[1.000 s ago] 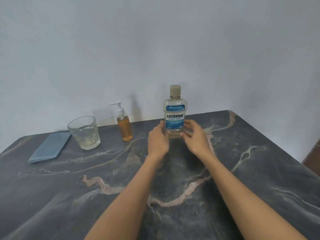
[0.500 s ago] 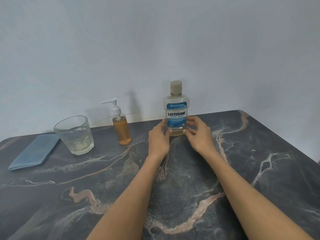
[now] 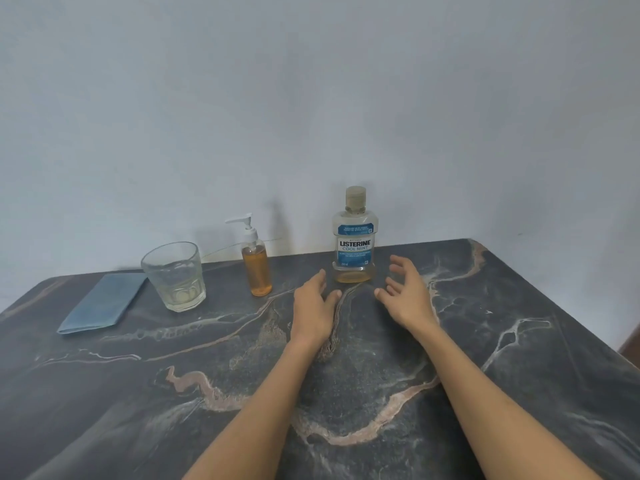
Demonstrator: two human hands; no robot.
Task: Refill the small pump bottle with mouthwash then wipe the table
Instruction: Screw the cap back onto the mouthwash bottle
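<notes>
The Listerine Cool Mint mouthwash bottle [image 3: 354, 237] stands upright at the centre of the frame, near the far edge of the dark marble-pattern table [image 3: 519, 341], close to the grey wall [image 3: 311, 98]. Its cap [image 3: 355, 197] is on. A shallow layer of amber liquid shows at the base of the bottle.

The left hand [image 3: 313, 308] lies just below and left of the bottle, palm down, fingers extended and relaxed, apart from the bottle. It holds nothing. The right hand [image 3: 403, 294] lies just below and right of the bottle, fingers spread and loosely bent, thumb out. It holds nothing and does not touch the bottle.

The small pump bottle [image 3: 255, 261] stands upright to the left of the mouthwash bottle, well apart from it. It has a white pump head and contains orange liquid up to near its shoulder.

A clear drinking glass [image 3: 174, 276] stands left of the pump bottle, with a little pale liquid at the bottom. A folded blue cloth [image 3: 104, 304] lies flat at the left of the frame, just beside the glass.
</notes>
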